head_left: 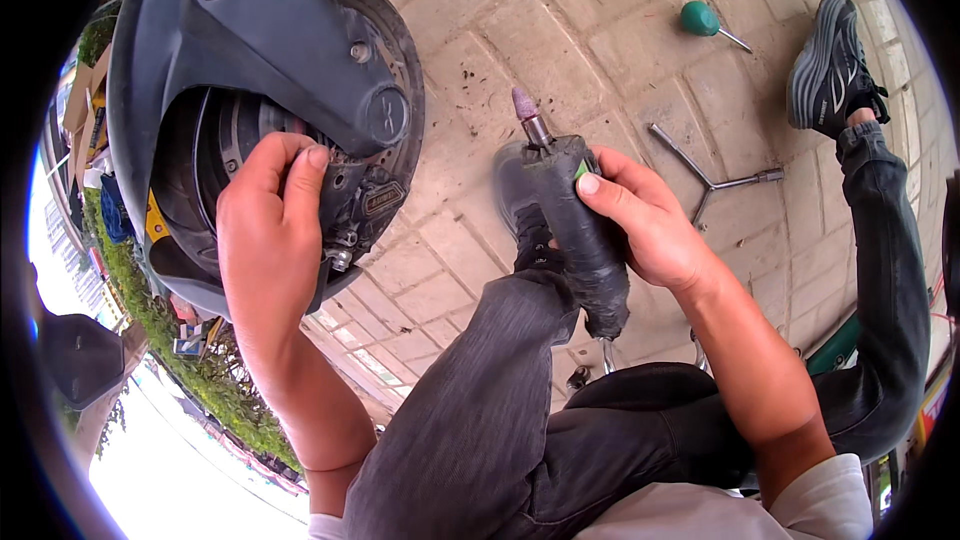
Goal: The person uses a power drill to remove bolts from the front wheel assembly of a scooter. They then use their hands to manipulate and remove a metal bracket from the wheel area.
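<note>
My right hand is wrapped round a hand-held die grinder bound in black tape, its thumb near a small green patch. From the grinder's metal collet a pinkish conical grinding stone points away from me, touching nothing. My left hand reaches into the opening of a scooter's dark plastic body panel, thumb and fingers pinched together. Whatever sits between those fingertips, if anything, is hidden. Next to them are dirty black metal parts and a bolt fitting. A round dark rim curves behind the panel.
On the paving lie a green-handled screwdriver and a three-way socket wrench. My shoe rests at the far right; my other foot is behind the grinder. A hedge and a dark mirror-like shape are at left.
</note>
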### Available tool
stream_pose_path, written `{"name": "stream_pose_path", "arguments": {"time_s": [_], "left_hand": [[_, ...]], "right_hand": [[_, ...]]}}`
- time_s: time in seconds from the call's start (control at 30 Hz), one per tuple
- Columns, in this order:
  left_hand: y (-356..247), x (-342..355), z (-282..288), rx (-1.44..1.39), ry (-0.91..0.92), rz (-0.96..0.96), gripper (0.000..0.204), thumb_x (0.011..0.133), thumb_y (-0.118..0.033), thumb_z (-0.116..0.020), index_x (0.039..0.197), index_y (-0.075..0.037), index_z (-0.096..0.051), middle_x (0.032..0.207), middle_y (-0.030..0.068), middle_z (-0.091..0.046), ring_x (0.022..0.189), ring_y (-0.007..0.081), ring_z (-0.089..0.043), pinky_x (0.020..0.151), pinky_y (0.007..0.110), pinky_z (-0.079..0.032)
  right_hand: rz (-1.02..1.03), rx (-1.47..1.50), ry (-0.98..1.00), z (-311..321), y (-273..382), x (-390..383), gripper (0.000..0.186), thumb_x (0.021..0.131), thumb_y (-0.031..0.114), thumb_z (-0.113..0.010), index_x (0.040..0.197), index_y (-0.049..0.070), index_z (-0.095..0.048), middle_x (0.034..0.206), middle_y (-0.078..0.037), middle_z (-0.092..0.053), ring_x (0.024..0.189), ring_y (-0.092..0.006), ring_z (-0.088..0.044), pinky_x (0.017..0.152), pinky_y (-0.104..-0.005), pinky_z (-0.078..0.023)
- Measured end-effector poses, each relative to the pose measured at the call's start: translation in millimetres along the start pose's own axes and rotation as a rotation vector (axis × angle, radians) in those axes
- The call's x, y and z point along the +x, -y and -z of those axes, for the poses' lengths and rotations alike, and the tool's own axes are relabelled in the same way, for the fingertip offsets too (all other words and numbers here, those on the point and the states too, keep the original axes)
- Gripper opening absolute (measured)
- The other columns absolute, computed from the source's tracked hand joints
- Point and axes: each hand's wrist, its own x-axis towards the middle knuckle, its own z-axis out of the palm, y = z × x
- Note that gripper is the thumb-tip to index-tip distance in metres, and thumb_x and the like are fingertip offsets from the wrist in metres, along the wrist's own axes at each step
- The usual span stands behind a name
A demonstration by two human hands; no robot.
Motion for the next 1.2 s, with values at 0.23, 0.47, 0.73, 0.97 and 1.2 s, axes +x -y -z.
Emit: {"name": "stream_pose_path", "arguments": {"time_s": [0.23, 0.47, 0.73, 0.97, 1.2], "left_hand": [[-4, 0, -1, -0.016, 0.013, 0.035, 0.016, 0.095, -0.012, -0.063, 0.092, 0.004, -0.063, 0.067, 0.0136, -0.057, 0.057, 0.0182, -0.048, 0.057, 0.032, -0.041], [-3, -1, -3, -0.007, 0.005, 0.060, 0.016, 0.095, -0.013, -0.063, 0.092, 0.003, -0.064, 0.068, 0.0105, -0.058, 0.059, 0.0156, -0.048, 0.059, 0.030, -0.042], [2, 1, -4, -0.006, -0.012, 0.053, 0.016, 0.095, -0.013, -0.063, 0.092, 0.002, -0.065, 0.067, 0.0080, -0.056, 0.061, 0.0123, -0.046, 0.059, 0.028, -0.041], [2, -1, -1, -0.024, -0.005, 0.090, 0.015, 0.095, -0.012, -0.064, 0.091, 0.002, -0.065, 0.065, 0.0065, -0.055, 0.060, 0.0110, -0.044, 0.057, 0.027, -0.039], [2, 0, 0, -0.019, 0.001, 0.072, 0.016, 0.094, -0.012, -0.064, 0.091, 0.003, -0.066, 0.065, 0.0061, -0.056, 0.060, 0.0093, -0.045, 0.056, 0.026, -0.039]], "right_hand": [[-0.154, 0.039, 0.208, -3, 9, 2, 0.053, 0.095, 0.034, -0.059, 0.132, -0.003, -0.047, 0.100, -0.014, -0.066, 0.083, -0.0208, -0.068, 0.078, -0.0329, -0.056], [-0.092, -0.436, 0.267, -30, 5, 7, 0.049, 0.098, 0.029, -0.053, 0.137, 0.000, -0.046, 0.092, -0.009, -0.062, 0.074, -0.0160, -0.064, 0.072, -0.0303, -0.053], [-0.163, -0.480, 0.288, -74, 10, 24, 0.038, 0.094, 0.031, -0.061, 0.111, -0.003, -0.059, 0.079, -0.004, -0.058, 0.073, -0.0107, -0.058, 0.064, -0.0291, -0.046], [-0.119, -0.528, 0.274, -90, 6, 35, 0.039, 0.089, 0.032, -0.065, 0.104, -0.004, -0.060, 0.076, -0.004, -0.059, 0.070, -0.0112, -0.056, 0.060, -0.0291, -0.045], [-0.077, -0.511, 0.289, -97, 3, 41, 0.037, 0.088, 0.030, -0.066, 0.098, -0.005, -0.061, 0.072, -0.003, -0.058, 0.065, -0.0109, -0.054, 0.057, -0.0293, -0.044]]}}
